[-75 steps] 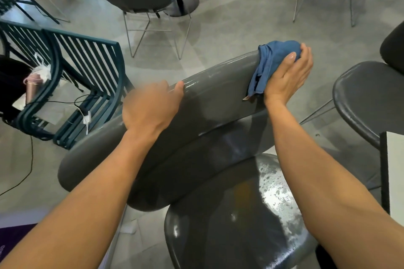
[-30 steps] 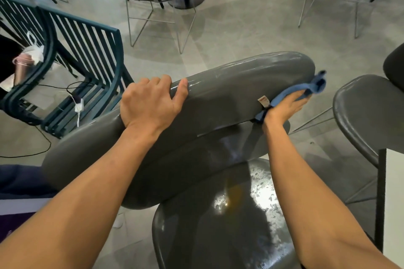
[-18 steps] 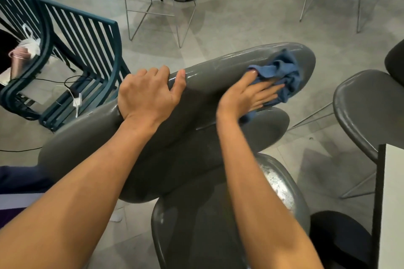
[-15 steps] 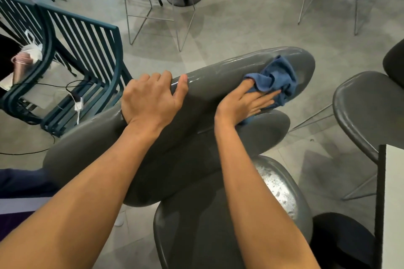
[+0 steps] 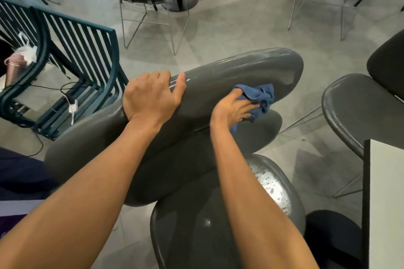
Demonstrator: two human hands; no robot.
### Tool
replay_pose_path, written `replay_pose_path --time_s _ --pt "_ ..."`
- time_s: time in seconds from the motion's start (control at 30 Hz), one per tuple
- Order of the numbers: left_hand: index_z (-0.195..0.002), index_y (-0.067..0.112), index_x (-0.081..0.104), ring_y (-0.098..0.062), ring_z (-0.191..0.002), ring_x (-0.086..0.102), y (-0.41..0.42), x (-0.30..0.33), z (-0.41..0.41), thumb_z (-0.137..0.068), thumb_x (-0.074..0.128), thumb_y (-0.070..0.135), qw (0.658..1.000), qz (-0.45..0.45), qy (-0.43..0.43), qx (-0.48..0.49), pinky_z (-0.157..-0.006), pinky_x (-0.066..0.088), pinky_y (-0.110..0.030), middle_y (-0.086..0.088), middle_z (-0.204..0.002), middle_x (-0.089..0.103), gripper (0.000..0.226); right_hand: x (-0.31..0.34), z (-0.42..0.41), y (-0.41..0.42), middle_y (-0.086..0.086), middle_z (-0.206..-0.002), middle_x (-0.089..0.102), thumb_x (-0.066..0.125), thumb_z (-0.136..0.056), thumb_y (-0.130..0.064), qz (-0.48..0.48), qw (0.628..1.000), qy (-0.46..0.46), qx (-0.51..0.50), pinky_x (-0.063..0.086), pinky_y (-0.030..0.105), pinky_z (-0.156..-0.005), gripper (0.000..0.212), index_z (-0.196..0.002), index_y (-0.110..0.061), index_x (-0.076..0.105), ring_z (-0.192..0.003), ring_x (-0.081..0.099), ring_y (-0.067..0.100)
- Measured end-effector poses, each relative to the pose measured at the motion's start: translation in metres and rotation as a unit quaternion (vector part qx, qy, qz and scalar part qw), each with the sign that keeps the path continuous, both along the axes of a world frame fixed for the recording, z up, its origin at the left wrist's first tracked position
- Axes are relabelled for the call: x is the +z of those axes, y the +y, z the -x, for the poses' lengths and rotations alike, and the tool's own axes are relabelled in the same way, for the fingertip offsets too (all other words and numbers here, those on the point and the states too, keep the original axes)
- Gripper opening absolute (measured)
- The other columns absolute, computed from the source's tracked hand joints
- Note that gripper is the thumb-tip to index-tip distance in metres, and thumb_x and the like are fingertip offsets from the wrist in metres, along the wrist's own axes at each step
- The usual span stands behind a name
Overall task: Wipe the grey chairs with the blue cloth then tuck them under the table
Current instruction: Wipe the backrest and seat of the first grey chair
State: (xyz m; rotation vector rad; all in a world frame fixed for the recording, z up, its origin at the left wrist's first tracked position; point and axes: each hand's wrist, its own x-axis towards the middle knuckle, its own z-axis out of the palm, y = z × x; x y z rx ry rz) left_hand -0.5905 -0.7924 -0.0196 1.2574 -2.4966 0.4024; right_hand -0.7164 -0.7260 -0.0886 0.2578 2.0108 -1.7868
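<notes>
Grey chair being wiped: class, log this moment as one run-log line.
stage: wiping backrest | left hand: grips grey chair top edge | right hand: presses blue cloth on backrest | tucking: not yet done

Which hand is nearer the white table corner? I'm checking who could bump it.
Right. The right hand presses the blue cloth on the chair back's right part, toward the table; the left hand grips the back's top, farther left.
</notes>
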Motion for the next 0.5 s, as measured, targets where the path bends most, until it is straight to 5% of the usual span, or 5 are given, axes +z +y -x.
replay_pose_path --time_s 0.13,0.23,0.33,0.5 --pt "-0.078 0.013 0.059 -0.024 -0.061 0.045 0.000 0.000 -0.001 -0.109 0.025 0.057 1.000 -0.009 0.008 -0.008 -0.060 0.031 -0.038 -0.003 -0.065 0.046 0.063 0.012 -0.045 -0.004 0.007 -0.168 -0.017 0.035 -0.101 -0.047 -0.008 0.965 0.236 0.110 -0.008 0.049 -0.124 0.080 -0.160 -0.016 -0.007 -0.154 -0.019 0.032" --pt "-0.080 0.013 0.060 -0.027 -0.062 0.048 -0.001 -0.002 -0.001 -0.109 0.024 0.056 1.000 -0.011 0.007 -0.009 -0.061 0.034 -0.039 -0.006 -0.066 0.052 0.064 -0.003 -0.045 0.003 -0.001 -0.169 -0.014 0.040 -0.102 -0.055 -0.052 0.944 0.291 0.145 -0.004 0.052 -0.124 0.080 -0.161 -0.027 -0.007 -0.155 -0.018 0.025" --pt "-0.081 0.012 0.062 -0.030 -0.064 0.052 -0.004 -0.003 0.001 -0.108 0.024 0.057 1.000 -0.015 0.007 -0.002 -0.060 0.036 -0.040 -0.010 -0.069 0.059 0.065 -0.013 -0.038 0.007 -0.007 -0.168 -0.018 0.041 -0.102 -0.057 -0.062 0.957 0.237 0.156 -0.003 0.050 -0.125 0.081 -0.160 -0.032 -0.010 -0.154 -0.018 0.020" --pt "-0.086 0.014 0.064 -0.029 -0.070 0.057 -0.003 -0.001 -0.001 -0.107 0.023 0.059 0.999 -0.044 0.004 -0.002 -0.065 0.041 -0.041 -0.009 -0.076 0.065 0.065 -0.031 -0.054 0.009 0.000 -0.167 -0.022 0.045 -0.104 -0.045 0.007 0.993 -0.002 0.120 0.000 0.045 -0.126 0.084 -0.160 -0.021 -0.013 -0.155 -0.012 0.022"
